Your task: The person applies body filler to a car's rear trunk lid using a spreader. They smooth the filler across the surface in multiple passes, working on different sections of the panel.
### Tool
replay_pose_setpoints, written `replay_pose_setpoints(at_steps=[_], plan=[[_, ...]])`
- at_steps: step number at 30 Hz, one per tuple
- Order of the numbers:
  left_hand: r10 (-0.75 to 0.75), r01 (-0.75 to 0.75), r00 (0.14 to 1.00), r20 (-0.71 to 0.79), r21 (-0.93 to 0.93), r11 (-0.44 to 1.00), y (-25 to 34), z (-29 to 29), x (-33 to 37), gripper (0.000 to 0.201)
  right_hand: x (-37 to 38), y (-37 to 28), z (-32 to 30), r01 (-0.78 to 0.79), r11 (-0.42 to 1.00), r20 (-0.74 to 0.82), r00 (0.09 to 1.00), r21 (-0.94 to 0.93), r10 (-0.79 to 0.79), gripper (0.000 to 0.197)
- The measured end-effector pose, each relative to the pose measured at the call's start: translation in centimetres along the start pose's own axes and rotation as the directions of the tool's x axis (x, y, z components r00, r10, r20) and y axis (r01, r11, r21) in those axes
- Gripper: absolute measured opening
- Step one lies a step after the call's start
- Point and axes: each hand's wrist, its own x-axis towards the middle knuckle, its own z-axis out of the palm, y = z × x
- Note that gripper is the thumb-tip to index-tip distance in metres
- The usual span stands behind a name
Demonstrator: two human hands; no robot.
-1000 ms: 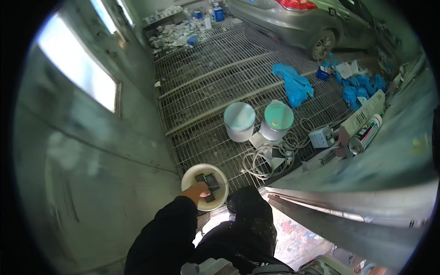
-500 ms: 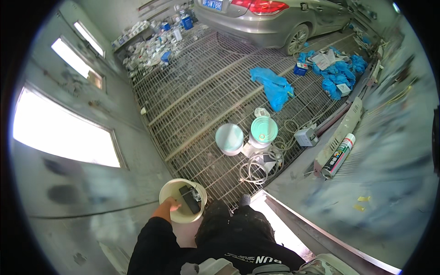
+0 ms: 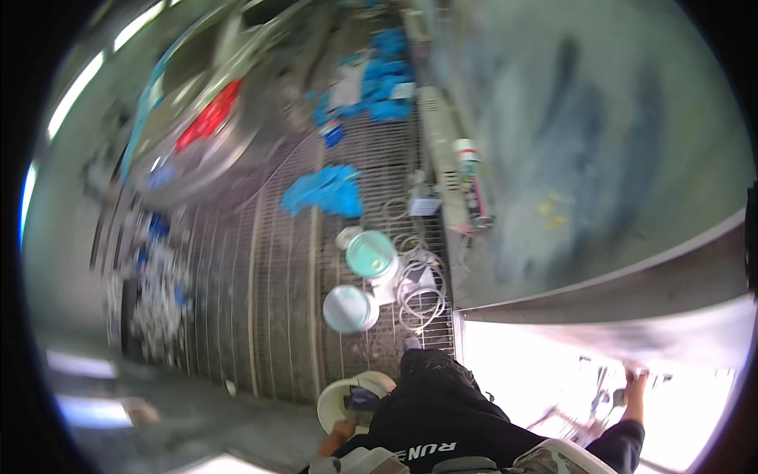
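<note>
At the lower middle stands a cream bucket with a dark block-like thing inside it. My left hand is closed over the bucket's near rim. Out to the right, my right arm reaches into the bright doorway. There my right hand is at the edge of a pale door panel; blur hides how its fingers lie. Ahead of my feet are two white tubs, one with a green lid and one with a pale lid.
Coiled pale hose lies on the metal grating beside the tubs. Blue plastic sheeting is farther off. A spray can rests along the right wall. A car stands far left, with clutter nearer.
My view has swung round to the right, blurring the scene. My right hand has come into view at the door panel. My left hand stays at the bucket.
</note>
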Motion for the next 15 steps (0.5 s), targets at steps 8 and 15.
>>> replay_pose_setpoints(at_steps=[8,15], plan=[[-0.167,0.172,0.973,-0.161,0.018,0.985,-3.3,-19.5,0.3,0.056,-12.4,0.3,3.1,0.215,0.258,0.104,0.917,-0.942,-0.385,0.029],[-0.112,0.115,0.971,-0.211,0.000,0.993,-2.7,-26.1,1.9,0.057,-22.0,-2.6,7.5,-0.044,0.135,-0.085,0.946,-0.990,-0.314,0.037]])
